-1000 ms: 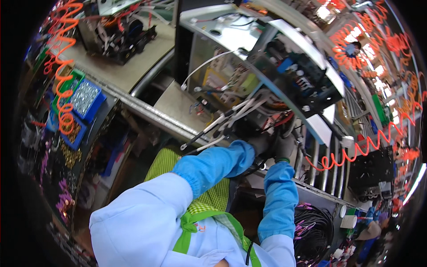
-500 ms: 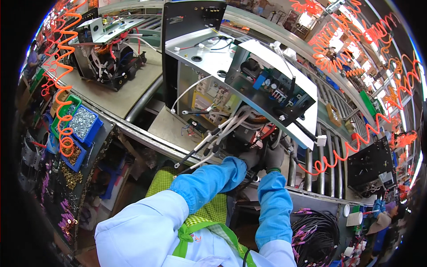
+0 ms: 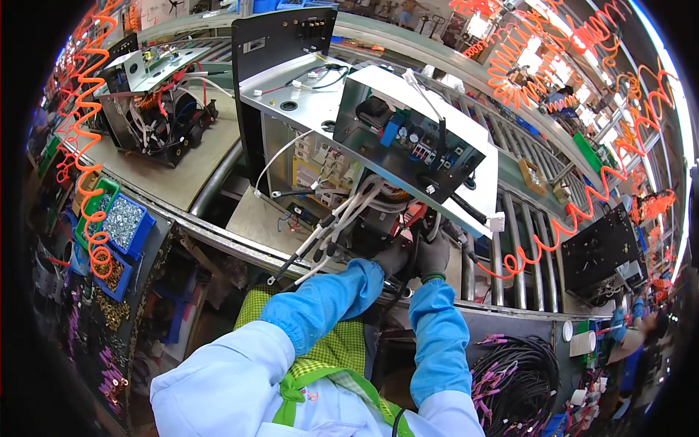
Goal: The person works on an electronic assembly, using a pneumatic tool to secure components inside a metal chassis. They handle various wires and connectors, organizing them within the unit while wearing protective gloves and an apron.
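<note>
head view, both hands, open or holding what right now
Left hand: low at the metal unit; grip cannot be told.
Right hand: beside the left; grip cannot be told either.

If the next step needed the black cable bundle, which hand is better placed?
Right, probably: the right hand is nearer the black cable bundle, which lies on that side; the left hand is farther across. Both hands are low at the opened machine.

A long bench of shiny rollers (image 3: 518, 255) holds flat boards (image 3: 256, 223). A big open machine (image 3: 408, 156) sits on one, another machine (image 3: 156, 120) on the left one. Blue bins (image 3: 141, 238) and gold bits (image 3: 114, 315) lie on a dark side table (image 3: 148, 288).
</note>
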A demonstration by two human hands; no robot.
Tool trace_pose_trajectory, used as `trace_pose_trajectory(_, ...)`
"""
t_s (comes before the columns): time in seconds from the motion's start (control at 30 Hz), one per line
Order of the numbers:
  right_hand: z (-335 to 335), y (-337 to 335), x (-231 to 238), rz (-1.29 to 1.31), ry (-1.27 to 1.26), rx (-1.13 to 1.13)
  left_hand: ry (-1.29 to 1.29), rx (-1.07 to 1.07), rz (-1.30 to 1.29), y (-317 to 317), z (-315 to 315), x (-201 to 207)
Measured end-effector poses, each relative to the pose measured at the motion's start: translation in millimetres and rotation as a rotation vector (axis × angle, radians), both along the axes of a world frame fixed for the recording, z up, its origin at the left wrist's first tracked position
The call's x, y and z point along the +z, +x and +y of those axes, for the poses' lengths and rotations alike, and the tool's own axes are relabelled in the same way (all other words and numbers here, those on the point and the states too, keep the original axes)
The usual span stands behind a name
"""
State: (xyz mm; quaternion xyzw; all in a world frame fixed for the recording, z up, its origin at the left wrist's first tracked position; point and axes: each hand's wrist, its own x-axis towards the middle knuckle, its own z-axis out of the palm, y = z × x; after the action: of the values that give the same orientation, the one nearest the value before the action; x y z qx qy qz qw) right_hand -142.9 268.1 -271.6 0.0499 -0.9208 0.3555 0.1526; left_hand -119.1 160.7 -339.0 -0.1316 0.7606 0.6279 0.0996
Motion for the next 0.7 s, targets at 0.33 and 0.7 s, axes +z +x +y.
trace_pose_trajectory(0.33, -5, 2, -1, 0.002, -0.018, 0.014, -0.082, -0.154, 0.229, 16, -8, 18)
trace_pose_trajectory(0.7, -11, 3, 1, 0.043, -0.025, 0.047, -0.133, -0.112, 0.264, -9, -8, -35)
